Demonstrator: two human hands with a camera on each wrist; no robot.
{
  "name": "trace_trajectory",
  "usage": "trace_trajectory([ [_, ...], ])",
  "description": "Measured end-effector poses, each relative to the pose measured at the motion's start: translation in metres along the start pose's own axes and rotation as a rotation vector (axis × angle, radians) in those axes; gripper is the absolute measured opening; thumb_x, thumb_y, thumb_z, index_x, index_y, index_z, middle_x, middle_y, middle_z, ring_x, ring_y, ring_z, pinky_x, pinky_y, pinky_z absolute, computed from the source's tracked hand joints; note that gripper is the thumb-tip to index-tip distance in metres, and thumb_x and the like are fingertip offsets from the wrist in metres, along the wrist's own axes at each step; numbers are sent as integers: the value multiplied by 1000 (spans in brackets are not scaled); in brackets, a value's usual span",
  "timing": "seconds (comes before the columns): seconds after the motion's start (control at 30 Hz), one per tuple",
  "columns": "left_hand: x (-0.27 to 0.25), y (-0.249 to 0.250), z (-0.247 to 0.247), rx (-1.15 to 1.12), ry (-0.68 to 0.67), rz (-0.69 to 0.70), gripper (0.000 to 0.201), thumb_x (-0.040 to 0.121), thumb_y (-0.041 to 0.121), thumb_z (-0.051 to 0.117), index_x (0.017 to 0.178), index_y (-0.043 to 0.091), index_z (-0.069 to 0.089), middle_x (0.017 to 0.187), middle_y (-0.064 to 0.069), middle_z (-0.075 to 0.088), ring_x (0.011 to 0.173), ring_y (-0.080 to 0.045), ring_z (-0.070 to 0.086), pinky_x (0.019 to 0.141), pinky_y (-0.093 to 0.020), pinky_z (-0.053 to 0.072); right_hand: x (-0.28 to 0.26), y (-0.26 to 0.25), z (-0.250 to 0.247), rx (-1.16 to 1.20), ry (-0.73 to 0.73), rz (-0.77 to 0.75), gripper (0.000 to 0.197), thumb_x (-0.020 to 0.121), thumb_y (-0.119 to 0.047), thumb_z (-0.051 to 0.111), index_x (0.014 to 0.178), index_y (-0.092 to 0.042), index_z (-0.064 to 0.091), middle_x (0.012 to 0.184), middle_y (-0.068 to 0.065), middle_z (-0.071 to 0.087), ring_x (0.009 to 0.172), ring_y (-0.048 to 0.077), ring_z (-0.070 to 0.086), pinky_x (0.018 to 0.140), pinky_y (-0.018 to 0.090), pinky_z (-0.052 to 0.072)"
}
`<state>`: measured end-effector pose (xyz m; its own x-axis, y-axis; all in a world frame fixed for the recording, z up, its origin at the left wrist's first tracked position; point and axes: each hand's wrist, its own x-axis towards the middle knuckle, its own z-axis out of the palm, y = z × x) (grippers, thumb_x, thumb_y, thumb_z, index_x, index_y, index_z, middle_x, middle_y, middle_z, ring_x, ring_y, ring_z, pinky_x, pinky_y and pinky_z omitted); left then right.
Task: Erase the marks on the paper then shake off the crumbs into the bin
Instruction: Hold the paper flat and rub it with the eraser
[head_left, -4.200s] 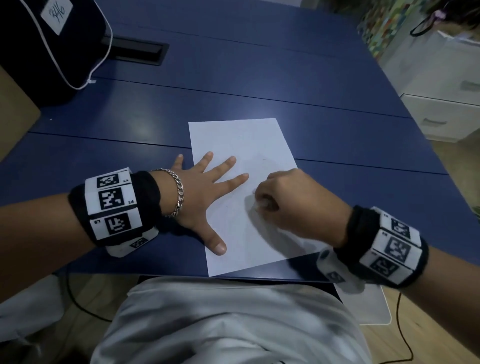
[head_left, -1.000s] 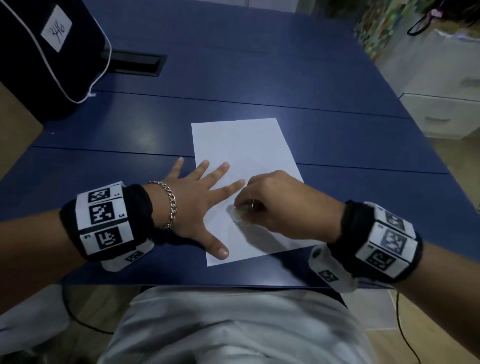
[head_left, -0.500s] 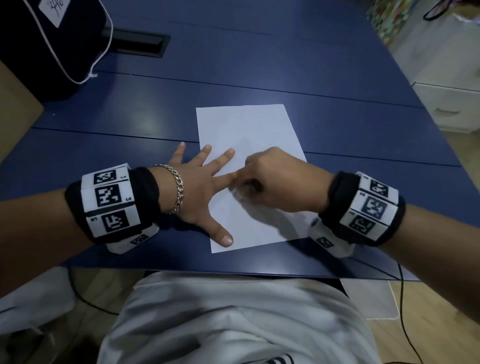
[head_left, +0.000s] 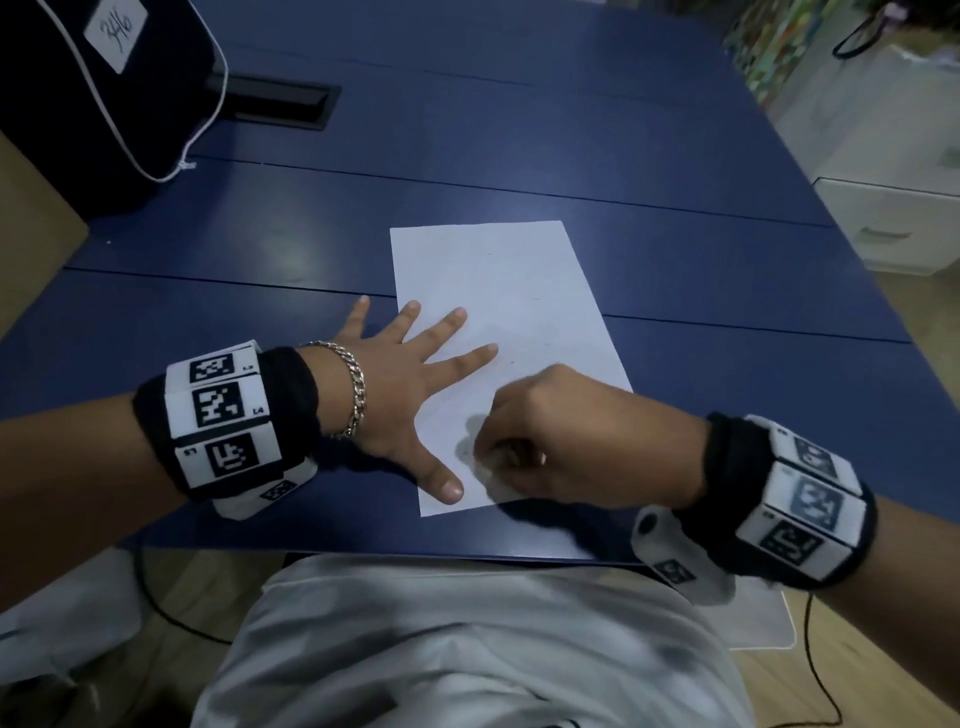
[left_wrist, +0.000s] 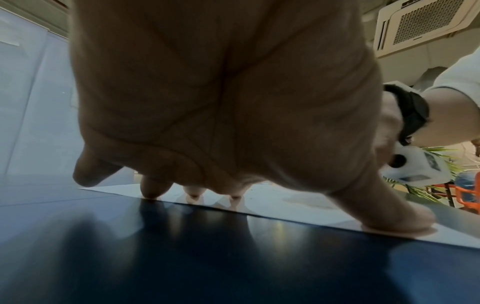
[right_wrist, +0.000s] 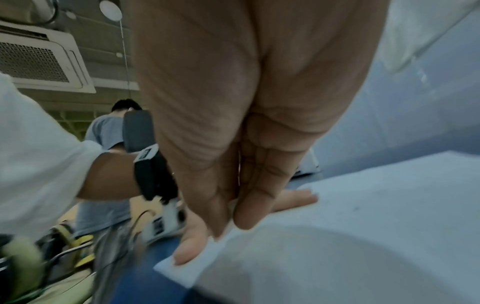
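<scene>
Your right hand (head_left: 566, 441) has its grip curled tight, fingertips bunched and pressed down on the paper (head_left: 511, 312) near its near edge; something small and pale seems pinched between thumb and fingers, but you cannot tell what it is, since the hand covers it. A ring shows on one finger. In the right wrist view the thumb and a finger (right_wrist: 249, 209) meet at their tips right on the sheet.

Your left hand (head_left: 400, 395) lies flat with its grip spread wide, holding nothing. Three fingertips and the thumb press on the sheet's left side, the thumb close to the near left corner, while the little finger rests on the bare tabletop (head_left: 519, 130). The left wrist view shows the same: fingertips (left_wrist: 153, 189) on the sheet's edge, thumb planted on the paper.

There is one sheet, lying flat near the near edge of the tabletop, roughly midway along it, with a few faint specks on its surface. The two hands sit close together, your right just beside the left thumb.

One dark bag (head_left: 98, 78) with a white label occupies the far left corner, beside one black slot (head_left: 280, 101) set into the surface. One white drawer unit (head_left: 893, 223) stands beyond the right edge. Each wrist carries one band with black-and-white markers, and a chain bracelet (head_left: 353, 389) circles your left wrist.
</scene>
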<state>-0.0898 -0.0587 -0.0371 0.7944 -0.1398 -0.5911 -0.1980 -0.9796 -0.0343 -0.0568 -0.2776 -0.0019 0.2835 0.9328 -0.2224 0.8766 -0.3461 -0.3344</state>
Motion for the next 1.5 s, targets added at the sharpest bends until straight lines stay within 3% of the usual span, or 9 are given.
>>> trace_trajectory([
  [0.17,-7,-8,-2,34,8,61,143,47,108,53,145,58,-38,161,9,-45,155,-37,-29,117,-74,-15,-47,46,-29,218,501,368,14,91,-32,79,104,-32,78,94,-20,74,84,-1,71,83,24,57],
  [0.27,-18,-17,0,86,3,123,143,50,105,57,146,58,-38,161,10,-46,155,-34,-28,117,-71,-19,-80,56,-26,301,584,521,11,89,-38,80,99,-33,78,94,-20,77,87,0,73,85,29,60],
  [0.47,-36,-22,5,52,-29,171,131,57,105,52,143,63,-37,158,17,-48,153,-22,-36,122,-61,-20,-112,41,2,369,567,575,11,87,-40,80,97,-39,77,94,-25,74,88,0,71,80,22,55],
  [0.63,-31,-23,-10,-79,99,108,133,63,100,50,156,47,-28,166,12,-34,157,-18,-25,128,-42,-11,-114,37,9,381,502,534,10,89,-43,76,98,-39,77,95,-19,74,87,5,72,80,33,60],
  [0.73,-14,-28,-19,-114,101,45,141,60,101,51,159,38,-27,169,9,-28,159,-21,-17,130,-50,2,-107,38,5,311,446,493,11,90,-38,77,101,-40,76,93,-19,72,87,6,70,79,33,59],
  [0.87,5,-33,-19,-57,19,-3,149,55,104,52,161,31,-22,171,3,-24,161,-31,-9,128,-58,10,-96,38,1,241,383,453,9,91,-36,76,99,-41,75,94,-21,69,88,2,68,77,22,56],
  [1.27,-4,-22,-20,-2,72,8,146,54,108,41,160,32,-25,172,4,-23,159,-27,-19,128,-59,-5,-81,42,-1,177,240,450,14,93,-36,74,107,-39,74,96,-23,66,92,-3,63,76,16,53],
  [1.37,6,-33,-41,-63,53,9,152,52,103,56,160,33,-25,171,6,-25,158,-25,-21,128,-59,-1,-56,42,-17,141,237,395,7,94,-31,71,100,-30,75,94,-16,70,86,1,66,76,22,55],
  [1.5,19,-48,-40,-36,-40,25,160,50,96,70,159,33,-29,169,8,-31,158,-26,-23,126,-63,-2,-17,47,-35,116,232,323,10,95,-28,67,100,-31,75,94,-17,72,83,-1,66,78,21,54],
])
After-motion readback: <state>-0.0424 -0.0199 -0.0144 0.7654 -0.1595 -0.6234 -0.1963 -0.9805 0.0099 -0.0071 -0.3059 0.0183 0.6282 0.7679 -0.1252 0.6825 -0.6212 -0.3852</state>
